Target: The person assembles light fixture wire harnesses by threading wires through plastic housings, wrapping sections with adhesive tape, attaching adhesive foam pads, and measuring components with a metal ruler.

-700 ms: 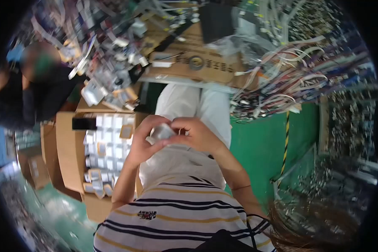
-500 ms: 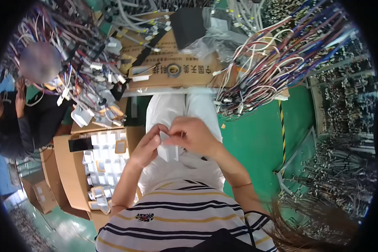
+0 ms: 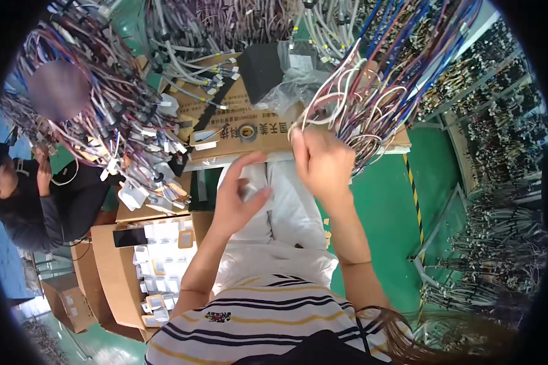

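My left hand [image 3: 238, 198] is over my lap, fingers apart and curved, with nothing seen in it. My right hand [image 3: 324, 159] is raised at the table's front edge, its fingers curled closed at the near end of a bundle of white, red and blue wires [image 3: 371, 103]. A white wire runs to its fingertips, but what exactly they pinch is too small to tell. Left of that hand, a roll of tape [image 3: 247, 132] and a small white piece [image 3: 206, 145] lie on the printed cardboard [image 3: 225, 115].
An open carton [image 3: 117, 274] of white parts stands at the left, with a black phone [image 3: 129, 237] on it. Thick cable bundles [image 3: 91, 79] hang at the upper left. A co-worker [image 3: 42, 201] sits at the far left. Racks of cables [image 3: 499, 243] line the right.
My hands have come apart. The right one has moved up to the wire bundle; the left has opened and risen slightly. The white piece between them is no longer seen there.
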Demonstrator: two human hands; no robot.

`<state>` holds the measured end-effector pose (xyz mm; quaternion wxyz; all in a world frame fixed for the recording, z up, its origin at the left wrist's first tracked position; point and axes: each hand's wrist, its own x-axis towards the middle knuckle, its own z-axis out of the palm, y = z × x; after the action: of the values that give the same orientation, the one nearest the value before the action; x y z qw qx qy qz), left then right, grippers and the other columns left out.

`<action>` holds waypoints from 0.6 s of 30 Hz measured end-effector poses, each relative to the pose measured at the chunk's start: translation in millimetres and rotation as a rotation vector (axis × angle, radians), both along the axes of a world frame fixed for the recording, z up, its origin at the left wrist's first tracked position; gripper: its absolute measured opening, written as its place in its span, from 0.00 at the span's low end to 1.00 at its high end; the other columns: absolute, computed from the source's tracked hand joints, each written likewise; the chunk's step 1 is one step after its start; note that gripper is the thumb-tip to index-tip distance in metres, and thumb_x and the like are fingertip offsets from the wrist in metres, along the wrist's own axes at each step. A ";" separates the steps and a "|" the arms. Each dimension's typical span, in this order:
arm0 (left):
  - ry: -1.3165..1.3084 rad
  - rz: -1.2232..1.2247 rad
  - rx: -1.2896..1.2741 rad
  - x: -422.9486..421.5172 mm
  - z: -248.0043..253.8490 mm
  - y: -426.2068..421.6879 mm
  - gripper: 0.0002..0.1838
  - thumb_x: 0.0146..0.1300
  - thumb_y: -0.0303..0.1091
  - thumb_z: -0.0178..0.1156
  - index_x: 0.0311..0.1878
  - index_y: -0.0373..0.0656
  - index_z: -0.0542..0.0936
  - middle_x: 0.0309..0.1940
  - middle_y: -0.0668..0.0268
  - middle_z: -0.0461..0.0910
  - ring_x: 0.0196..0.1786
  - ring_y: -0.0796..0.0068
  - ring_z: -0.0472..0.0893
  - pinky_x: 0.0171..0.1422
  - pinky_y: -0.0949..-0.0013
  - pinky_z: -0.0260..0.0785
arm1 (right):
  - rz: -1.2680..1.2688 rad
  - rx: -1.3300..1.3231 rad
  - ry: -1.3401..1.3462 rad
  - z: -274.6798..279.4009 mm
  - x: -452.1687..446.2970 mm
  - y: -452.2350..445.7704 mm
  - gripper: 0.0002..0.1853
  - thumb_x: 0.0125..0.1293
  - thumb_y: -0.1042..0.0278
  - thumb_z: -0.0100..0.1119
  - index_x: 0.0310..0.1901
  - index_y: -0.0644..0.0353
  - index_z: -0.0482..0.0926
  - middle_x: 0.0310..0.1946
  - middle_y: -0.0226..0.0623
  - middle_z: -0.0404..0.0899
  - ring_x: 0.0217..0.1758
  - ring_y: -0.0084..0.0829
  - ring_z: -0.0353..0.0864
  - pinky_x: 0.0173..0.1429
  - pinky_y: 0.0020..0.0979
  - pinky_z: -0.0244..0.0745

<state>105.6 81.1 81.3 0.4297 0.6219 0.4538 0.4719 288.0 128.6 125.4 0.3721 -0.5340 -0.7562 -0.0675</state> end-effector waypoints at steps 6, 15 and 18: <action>-0.144 -0.360 -0.032 14.8 21.0 -14.3 0.09 0.63 0.31 0.63 0.44 0.39 0.80 0.34 0.73 0.79 0.29 0.86 0.69 0.33 0.77 0.63 | 0.418 -0.036 0.288 41.3 -4.9 -46.5 0.05 0.63 0.72 0.62 0.30 0.62 0.79 0.23 0.39 0.78 0.21 0.35 0.77 0.26 0.36 0.69; 0.297 -0.229 -0.114 -38.5 -21.6 -61.9 0.08 0.68 0.31 0.56 0.35 0.38 0.80 0.25 0.62 0.77 0.28 0.70 0.77 0.35 0.70 0.68 | -0.174 0.027 0.683 15.0 70.4 -9.3 0.17 0.73 0.59 0.55 0.32 0.65 0.81 0.17 0.19 0.63 0.20 0.10 0.57 0.23 0.20 0.45; 0.360 -0.132 -0.157 -50.3 -35.7 -72.0 0.07 0.66 0.33 0.57 0.36 0.41 0.80 0.26 0.61 0.79 0.30 0.62 0.79 0.35 0.66 0.70 | -0.246 0.097 0.661 -17.3 69.6 -11.5 0.15 0.73 0.60 0.57 0.35 0.65 0.81 0.19 0.21 0.65 0.21 0.11 0.56 0.23 0.21 0.47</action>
<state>55.2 9.1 45.6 0.4186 0.6894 0.5169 0.2871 357.6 117.1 108.0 0.6106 -0.5958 -0.5209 0.0288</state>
